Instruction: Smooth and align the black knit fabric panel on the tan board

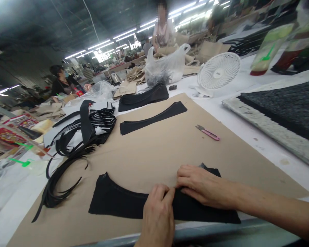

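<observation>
A black curved fabric piece [118, 199] lies on the brown paper sheet [149, 154] near the table's front edge. My left hand [159, 209] is closed at the middle of its curved upper edge, thumb and fingers pinching there. Right beside it, my right hand [203, 185] rests on the piece with bent fingers pressed to the same edge. The fingertips nearly meet and hide that stretch of edge. Farther up the paper lies a second, narrower black curved piece [154, 118]. Pink-handled thread snips [207, 132] lie to the right of it, untouched.
Black strips [59, 185] curl at the paper's left, below a heap of black cut pieces [92, 123]. A black stack [144, 97] sits at the back, near a white fan [218, 72] and plastic bag [167, 65]. Glue bottles [270, 51] stand right. Co-workers are beyond.
</observation>
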Demonstrator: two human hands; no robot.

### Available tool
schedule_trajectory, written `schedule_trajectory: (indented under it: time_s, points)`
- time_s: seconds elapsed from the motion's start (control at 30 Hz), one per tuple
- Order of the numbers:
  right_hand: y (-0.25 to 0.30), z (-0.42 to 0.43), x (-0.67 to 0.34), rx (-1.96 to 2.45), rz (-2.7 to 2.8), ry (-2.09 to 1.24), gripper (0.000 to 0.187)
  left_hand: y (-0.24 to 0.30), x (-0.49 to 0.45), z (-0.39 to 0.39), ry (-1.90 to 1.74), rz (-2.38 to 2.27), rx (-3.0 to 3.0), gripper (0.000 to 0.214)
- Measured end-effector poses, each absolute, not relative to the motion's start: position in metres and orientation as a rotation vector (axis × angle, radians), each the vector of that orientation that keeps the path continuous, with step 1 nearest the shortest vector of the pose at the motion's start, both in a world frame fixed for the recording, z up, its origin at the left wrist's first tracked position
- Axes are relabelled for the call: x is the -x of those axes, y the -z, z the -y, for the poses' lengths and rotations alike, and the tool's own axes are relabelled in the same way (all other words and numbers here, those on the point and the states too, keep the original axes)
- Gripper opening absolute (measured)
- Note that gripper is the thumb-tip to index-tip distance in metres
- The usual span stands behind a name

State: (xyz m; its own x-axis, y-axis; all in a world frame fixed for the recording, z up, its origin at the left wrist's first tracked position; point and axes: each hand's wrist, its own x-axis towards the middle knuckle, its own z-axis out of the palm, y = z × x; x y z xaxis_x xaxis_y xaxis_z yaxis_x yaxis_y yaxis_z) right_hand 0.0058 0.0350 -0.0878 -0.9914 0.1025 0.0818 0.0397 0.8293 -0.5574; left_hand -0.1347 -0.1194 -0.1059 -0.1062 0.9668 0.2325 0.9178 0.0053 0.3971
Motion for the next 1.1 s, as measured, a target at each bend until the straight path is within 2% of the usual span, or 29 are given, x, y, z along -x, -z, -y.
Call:
schedule_trajectory:
  time_s: [0.17, 0.5, 0.8, 0.93, 1.1]
  points:
    - [0.098, -0.035, -0.014, -0.068, 2.933, -0.558, 0.022, 0.141, 0.138, 0.143, -0.608, -2.226, -2.574, 0.055]
    - [0.091, -0.042, -0.016, -0.095, 2.959, -0.538, 0.016, 0.15, 0.137, 0.154, -0.697, -2.263, -2.433, 0.061]
    - [0.089, -0.052, -0.024, 0.039, 2.932, -0.686, 0.006, 0.115, 0.124, 0.121, -0.92, -2.259, -2.004, 0.036]
    - [0.085, -0.055, -0.022, 0.06, 2.946, -0.73, 0.006, 0.104, 0.114, 0.1, -0.844, -2.177, -1.769, 0.035]
    - [0.08, -0.06, -0.025, 0.054, 2.971, -0.772, 0.008, 0.103, 0.11, 0.094, -0.795, -2.092, -1.849, 0.036]
